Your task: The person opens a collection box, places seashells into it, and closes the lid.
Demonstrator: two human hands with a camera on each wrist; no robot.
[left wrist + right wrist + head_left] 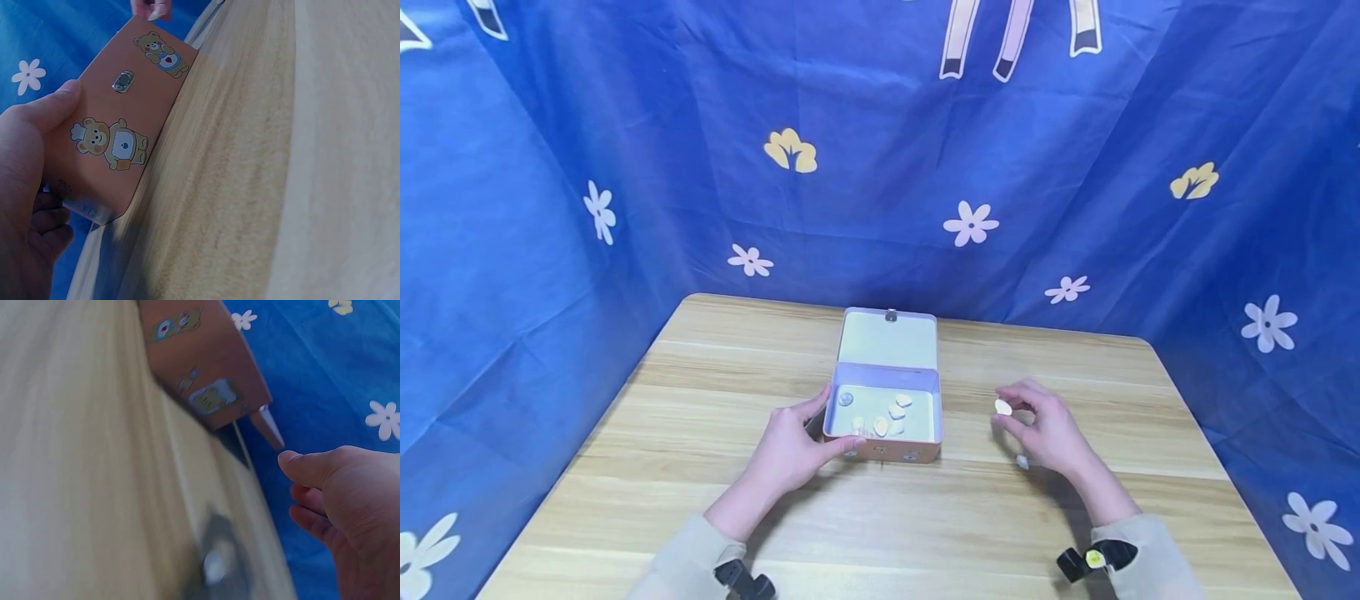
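A hinged tin box [910, 451], orange outside with printed bears, stands on the table with its lid [889, 340] raised. Several small pale pieces, shell-like, lie inside, among them a greyish round one [846, 399]. My left hand [793, 442] grips the box's left front corner, thumb along the front wall [115, 119]. To the right of the box, my right hand [1045, 427] pinches a small white shell [1003, 407] between thumb and fingertips, above the table. Below that hand another white shell [1022, 461] lies on the wood, also in the right wrist view [214, 567].
The wood-grain table [925, 533] has its far edge against a blue cloth [865, 217] with flower prints, which hangs at the back and both sides. A metal clasp [891, 316] sits on the raised lid's top edge.
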